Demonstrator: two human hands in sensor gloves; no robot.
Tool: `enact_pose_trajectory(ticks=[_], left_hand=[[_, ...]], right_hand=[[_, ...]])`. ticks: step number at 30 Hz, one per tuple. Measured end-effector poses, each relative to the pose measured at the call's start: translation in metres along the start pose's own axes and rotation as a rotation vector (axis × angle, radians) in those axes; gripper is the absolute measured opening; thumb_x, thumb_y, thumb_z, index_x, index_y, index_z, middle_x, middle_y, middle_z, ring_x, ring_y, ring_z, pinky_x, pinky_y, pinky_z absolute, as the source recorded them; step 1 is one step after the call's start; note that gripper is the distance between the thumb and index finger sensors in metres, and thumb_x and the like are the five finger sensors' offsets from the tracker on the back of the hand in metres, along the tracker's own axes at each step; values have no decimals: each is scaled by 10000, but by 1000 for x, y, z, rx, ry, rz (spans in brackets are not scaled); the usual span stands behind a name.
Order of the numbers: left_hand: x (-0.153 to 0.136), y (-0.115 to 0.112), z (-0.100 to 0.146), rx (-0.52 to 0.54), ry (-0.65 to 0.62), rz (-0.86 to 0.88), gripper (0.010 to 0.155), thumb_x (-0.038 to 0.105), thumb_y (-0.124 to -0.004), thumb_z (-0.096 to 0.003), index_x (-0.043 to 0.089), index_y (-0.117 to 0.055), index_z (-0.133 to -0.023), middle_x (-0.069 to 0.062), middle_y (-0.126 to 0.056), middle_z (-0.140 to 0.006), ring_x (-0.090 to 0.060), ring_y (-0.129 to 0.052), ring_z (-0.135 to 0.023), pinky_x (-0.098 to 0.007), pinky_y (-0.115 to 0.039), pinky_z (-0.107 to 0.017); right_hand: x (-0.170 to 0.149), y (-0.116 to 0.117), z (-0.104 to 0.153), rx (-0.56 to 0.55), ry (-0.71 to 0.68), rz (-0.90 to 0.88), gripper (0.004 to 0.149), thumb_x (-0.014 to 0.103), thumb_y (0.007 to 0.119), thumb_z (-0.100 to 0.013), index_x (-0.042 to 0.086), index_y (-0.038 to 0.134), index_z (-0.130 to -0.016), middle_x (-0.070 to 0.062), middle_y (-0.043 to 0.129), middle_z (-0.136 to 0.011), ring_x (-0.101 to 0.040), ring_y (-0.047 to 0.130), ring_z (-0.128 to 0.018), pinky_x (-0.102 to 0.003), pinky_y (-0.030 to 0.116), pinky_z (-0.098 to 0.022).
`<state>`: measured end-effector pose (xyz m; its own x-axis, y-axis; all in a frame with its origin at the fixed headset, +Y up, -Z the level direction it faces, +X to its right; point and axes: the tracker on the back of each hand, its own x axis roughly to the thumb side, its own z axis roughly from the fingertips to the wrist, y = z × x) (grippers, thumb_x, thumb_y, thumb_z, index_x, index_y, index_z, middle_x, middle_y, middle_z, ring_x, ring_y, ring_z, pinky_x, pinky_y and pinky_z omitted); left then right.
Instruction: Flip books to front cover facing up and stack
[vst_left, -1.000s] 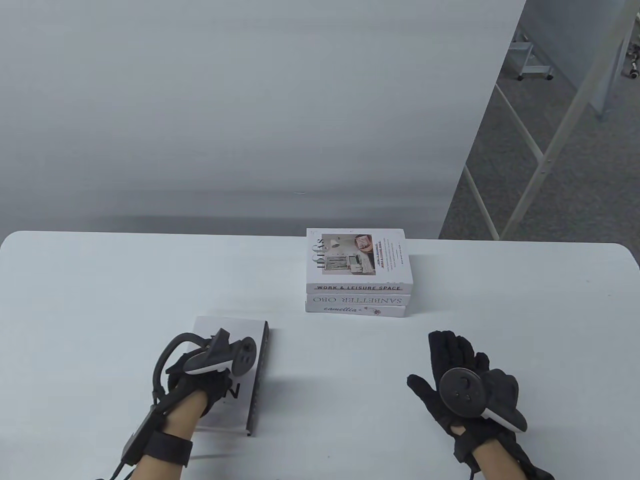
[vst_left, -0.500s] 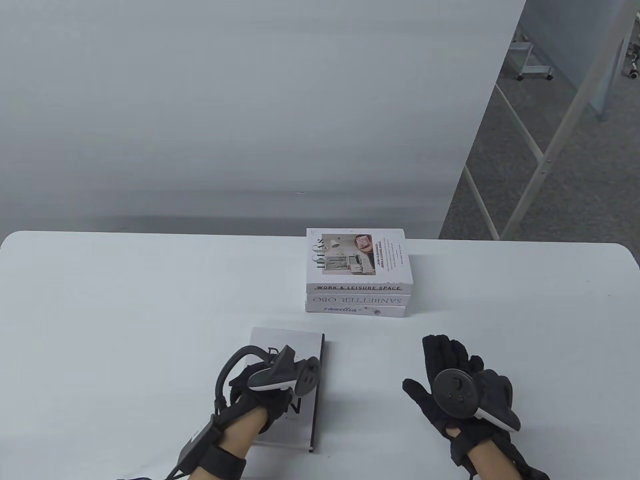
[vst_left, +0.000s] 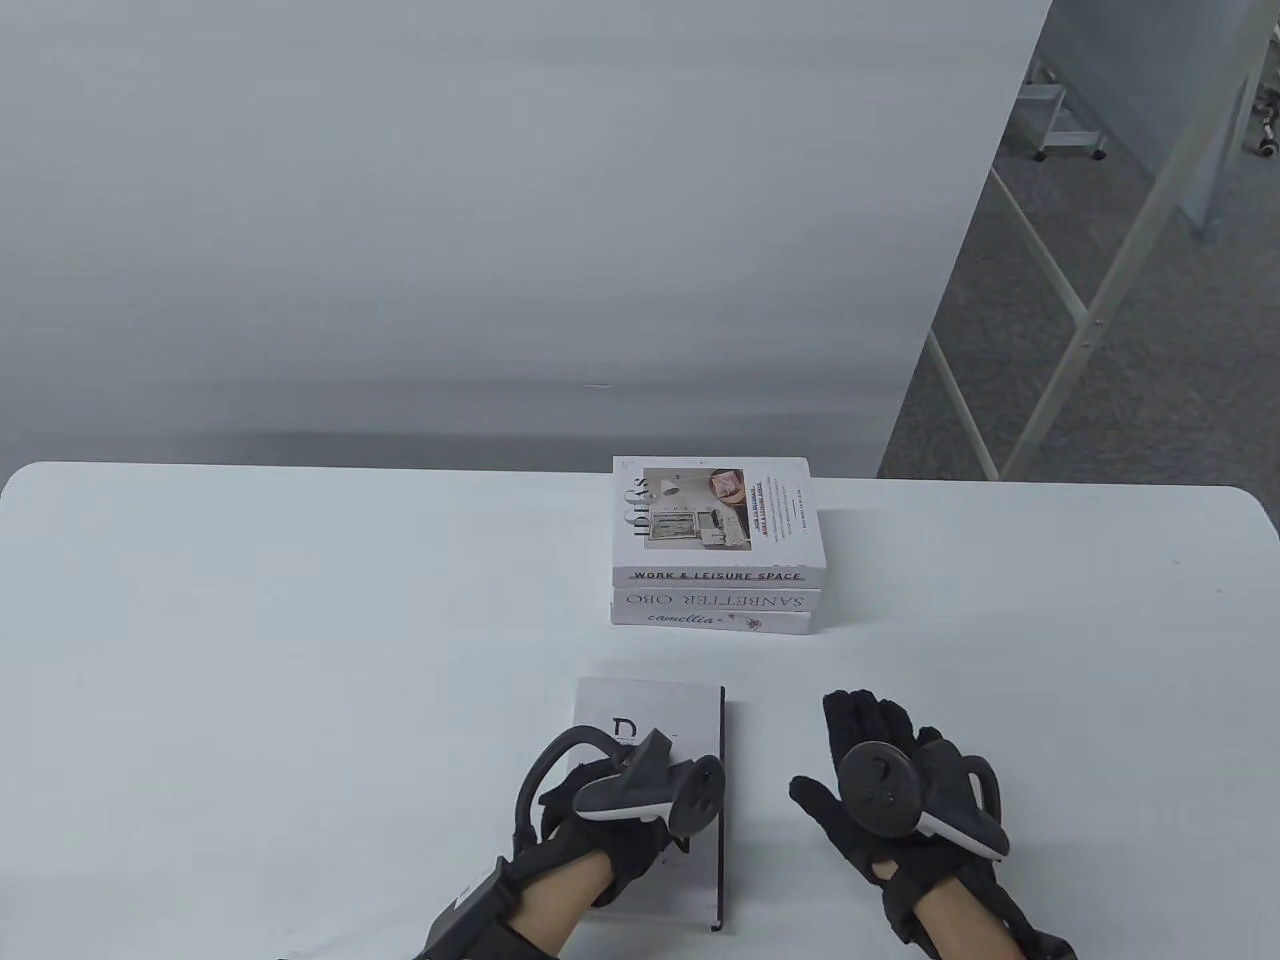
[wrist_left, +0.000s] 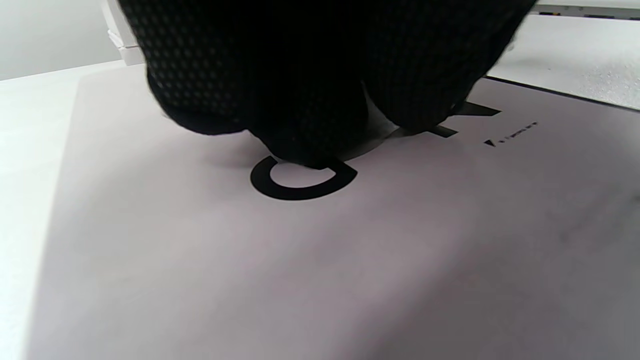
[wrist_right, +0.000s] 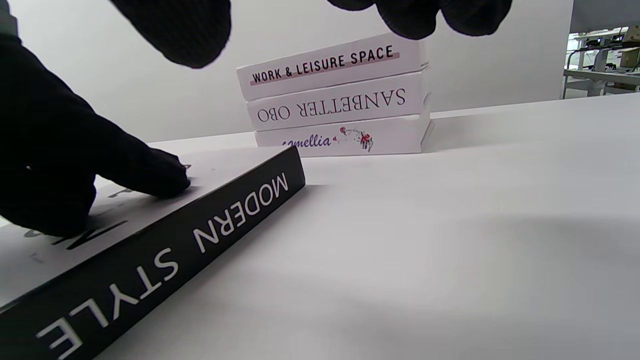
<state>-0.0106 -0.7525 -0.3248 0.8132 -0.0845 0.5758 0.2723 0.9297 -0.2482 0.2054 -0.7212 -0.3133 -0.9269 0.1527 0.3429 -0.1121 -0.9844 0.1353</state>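
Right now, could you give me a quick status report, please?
Left hand presses flat on the Modern Style book. Right hand open, empty, beside its spine. Three-book stack behind; nothing between.

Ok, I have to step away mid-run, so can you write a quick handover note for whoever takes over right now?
Left hand: rests flat on the cover of the Modern Style book, fingers pressing on the printed lettering.
Right hand: open, palm down just right of that book, holding nothing.
Stack: three books at table centre, Work & Leisure Space on top.
Done: three books stacked.
Left: lift the Modern Style book onto the stack, front cover up.
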Motion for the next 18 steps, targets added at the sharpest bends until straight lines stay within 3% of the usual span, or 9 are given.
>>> enact_pose_trajectory(ticks=[10,14,18], left_hand=[[28,4,-6,33,-32,47,654,412,-849,-406,212,-655,-997,-175,-668,-968,-104,-1032,-467,-265,-931,-357],[28,5,-1,52,-19,66,674,436,-844,-406,186,-652,-1002,-186,-677,-970,-119,-1037,-483,-280,-930,-372],[4,10,20,191,53,89,664,469,-840,-409,206,-667,-993,-112,-765,-965,-273,-1024,-676,-345,-929,-430]], right_hand=[[-2,24,-6,80,-1,-9,844,540,628,-575,-32,287,-1094,-425,382,-1077,-685,464,-929,-821,445,-554],[-3,34,-9,89,-30,-62,829,533,634,-572,-40,323,-1085,-427,435,-1054,-664,552,-898,-717,535,-593],[-2,41,-12,108,-51,-75,795,539,636,-571,-15,379,-1081,-395,524,-1033,-586,695,-866,-602,684,-588]])
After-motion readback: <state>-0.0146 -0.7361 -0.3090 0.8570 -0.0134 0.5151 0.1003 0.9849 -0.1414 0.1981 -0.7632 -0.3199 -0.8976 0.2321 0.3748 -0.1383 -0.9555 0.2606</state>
